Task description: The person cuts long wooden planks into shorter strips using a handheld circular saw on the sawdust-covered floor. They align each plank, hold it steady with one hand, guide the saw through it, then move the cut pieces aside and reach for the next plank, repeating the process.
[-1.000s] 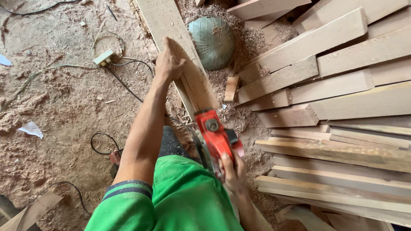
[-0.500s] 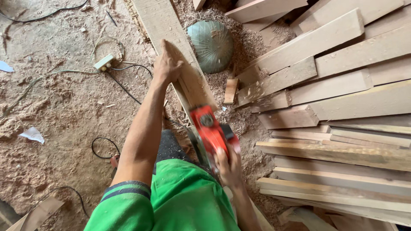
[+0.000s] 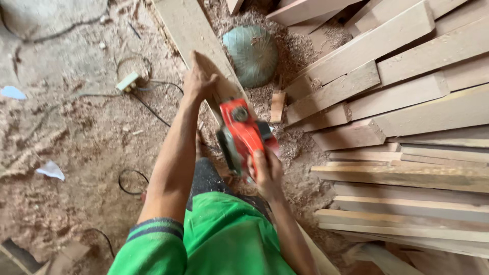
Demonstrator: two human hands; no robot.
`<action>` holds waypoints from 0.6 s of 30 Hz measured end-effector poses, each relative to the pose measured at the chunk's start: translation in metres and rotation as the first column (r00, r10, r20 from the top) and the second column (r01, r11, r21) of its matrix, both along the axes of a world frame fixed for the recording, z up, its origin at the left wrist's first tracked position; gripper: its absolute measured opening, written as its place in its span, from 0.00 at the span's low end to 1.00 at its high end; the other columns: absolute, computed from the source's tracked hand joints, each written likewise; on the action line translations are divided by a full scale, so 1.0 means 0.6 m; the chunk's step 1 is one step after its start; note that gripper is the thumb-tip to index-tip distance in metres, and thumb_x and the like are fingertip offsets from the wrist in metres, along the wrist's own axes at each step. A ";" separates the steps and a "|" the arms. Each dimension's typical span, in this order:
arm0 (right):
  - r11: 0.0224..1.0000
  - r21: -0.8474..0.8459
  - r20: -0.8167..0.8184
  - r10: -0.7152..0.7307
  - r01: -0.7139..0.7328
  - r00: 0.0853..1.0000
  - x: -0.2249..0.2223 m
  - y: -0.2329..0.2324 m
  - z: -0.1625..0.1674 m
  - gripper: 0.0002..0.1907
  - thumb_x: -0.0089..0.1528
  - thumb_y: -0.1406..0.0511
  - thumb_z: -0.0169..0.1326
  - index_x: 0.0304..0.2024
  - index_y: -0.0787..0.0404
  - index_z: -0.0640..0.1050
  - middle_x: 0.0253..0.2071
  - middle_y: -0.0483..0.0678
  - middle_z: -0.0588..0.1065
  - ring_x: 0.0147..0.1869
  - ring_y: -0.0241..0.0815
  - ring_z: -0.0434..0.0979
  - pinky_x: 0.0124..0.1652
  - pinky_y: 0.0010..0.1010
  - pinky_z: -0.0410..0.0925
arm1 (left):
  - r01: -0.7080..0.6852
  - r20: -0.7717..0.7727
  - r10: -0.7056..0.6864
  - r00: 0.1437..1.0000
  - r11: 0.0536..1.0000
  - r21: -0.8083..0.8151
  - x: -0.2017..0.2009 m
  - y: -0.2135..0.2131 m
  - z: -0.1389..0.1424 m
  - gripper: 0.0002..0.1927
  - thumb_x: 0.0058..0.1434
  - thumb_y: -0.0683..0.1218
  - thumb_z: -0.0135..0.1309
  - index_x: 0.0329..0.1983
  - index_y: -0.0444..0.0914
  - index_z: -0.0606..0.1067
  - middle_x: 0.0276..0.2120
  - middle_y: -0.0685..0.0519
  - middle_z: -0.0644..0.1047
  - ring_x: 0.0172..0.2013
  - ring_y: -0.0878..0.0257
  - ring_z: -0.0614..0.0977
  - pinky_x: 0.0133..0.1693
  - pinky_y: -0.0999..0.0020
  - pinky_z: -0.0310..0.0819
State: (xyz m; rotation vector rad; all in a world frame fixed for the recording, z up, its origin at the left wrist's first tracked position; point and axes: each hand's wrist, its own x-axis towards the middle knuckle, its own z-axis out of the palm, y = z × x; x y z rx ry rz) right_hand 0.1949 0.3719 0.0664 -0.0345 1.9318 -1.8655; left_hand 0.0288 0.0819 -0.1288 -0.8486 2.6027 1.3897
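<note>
Sawdust floor (image 3: 76, 153); left hand (image 3: 198, 81) steadies plank (image 3: 191, 30), right hand (image 3: 266, 173) grips red planer (image 3: 243, 130).

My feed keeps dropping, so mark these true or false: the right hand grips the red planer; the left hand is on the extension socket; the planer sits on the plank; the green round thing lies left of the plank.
1. The right hand grips the red planer: true.
2. The left hand is on the extension socket: false, it presses on the plank.
3. The planer sits on the plank: true.
4. The green round thing lies left of the plank: false, it lies right of it.
</note>
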 end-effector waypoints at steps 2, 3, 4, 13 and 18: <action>0.998 -0.027 0.069 -0.056 0.058 0.996 0.012 0.031 0.010 0.15 0.70 0.56 0.47 0.41 0.62 0.74 0.24 0.41 0.69 0.22 0.28 0.65 0.21 0.24 0.62 | -0.019 0.167 0.017 0.986 1.000 0.010 -0.002 0.003 0.011 0.64 0.59 0.56 0.68 0.79 0.43 0.31 0.56 0.31 0.74 0.49 0.44 0.83 0.52 0.49 0.81; 0.996 -0.043 0.083 -0.073 0.077 0.994 0.025 0.060 0.018 0.17 0.70 0.56 0.48 0.37 0.63 0.74 0.23 0.41 0.69 0.21 0.29 0.65 0.21 0.26 0.64 | -0.028 0.256 0.022 0.967 0.999 0.020 -0.001 0.007 0.017 0.64 0.59 0.57 0.68 0.80 0.44 0.30 0.56 0.30 0.73 0.49 0.43 0.83 0.52 0.48 0.81; 0.993 0.070 0.099 -0.098 0.091 0.990 0.039 0.092 0.026 0.17 0.70 0.56 0.48 0.37 0.64 0.74 0.23 0.41 0.69 0.21 0.29 0.65 0.21 0.25 0.62 | -0.022 0.203 0.019 0.979 1.000 0.015 0.000 0.012 0.023 0.64 0.59 0.56 0.68 0.79 0.43 0.30 0.56 0.31 0.73 0.51 0.43 0.82 0.52 0.47 0.80; 0.880 0.233 0.184 -0.458 0.414 0.870 0.164 0.246 0.022 0.17 0.67 0.56 0.49 0.38 0.66 0.75 0.21 0.44 0.68 0.19 0.32 0.63 0.20 0.25 0.58 | -0.033 0.132 0.014 0.991 0.989 0.144 0.024 0.006 0.054 0.56 0.65 0.51 0.61 0.79 0.47 0.32 0.60 0.32 0.70 0.53 0.45 0.80 0.48 0.49 0.82; 0.772 0.185 0.175 -0.634 0.607 0.753 0.174 0.268 0.014 0.18 0.66 0.55 0.50 0.41 0.65 0.77 0.20 0.46 0.68 0.18 0.34 0.64 0.19 0.25 0.59 | -0.165 -0.017 0.227 0.974 0.754 0.635 0.059 -0.013 0.093 0.50 0.63 0.43 0.56 0.81 0.49 0.40 0.49 0.41 0.77 0.29 0.59 0.82 0.24 0.67 0.79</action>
